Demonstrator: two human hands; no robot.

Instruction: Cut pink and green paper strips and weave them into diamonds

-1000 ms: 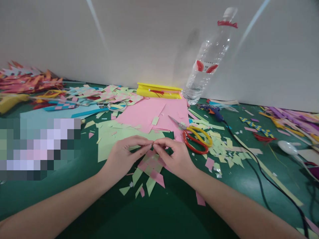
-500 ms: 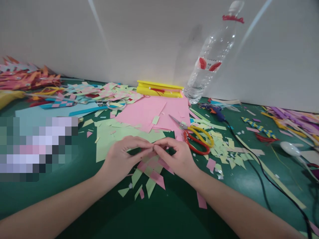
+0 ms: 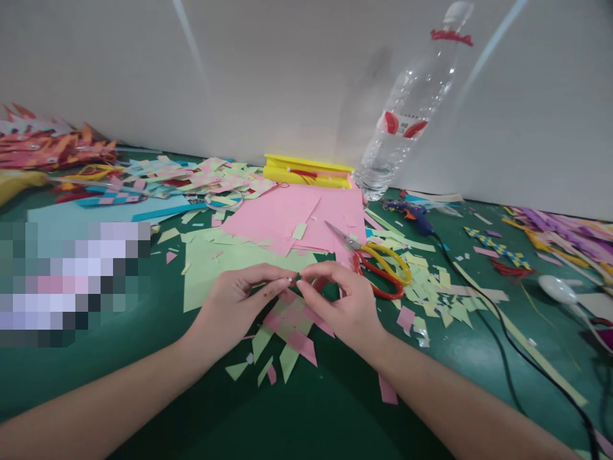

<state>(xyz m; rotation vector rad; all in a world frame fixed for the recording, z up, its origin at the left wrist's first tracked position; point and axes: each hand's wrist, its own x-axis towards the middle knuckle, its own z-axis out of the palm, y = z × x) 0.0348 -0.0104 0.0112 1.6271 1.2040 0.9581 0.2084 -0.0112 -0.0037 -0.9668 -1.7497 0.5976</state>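
Tbl (image 3: 306, 418): L hand (image 3: 230, 303) pinches wht bit (image 3: 290, 280).

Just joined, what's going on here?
A person's left hand pinches a tiny whitish piece; the right hand's fingertips are close by, their hold unclear. Below lies a woven pink-and-green paper piece on the green table. Metal scissors with red and yellow handles lie beyond the right hand, unheld.
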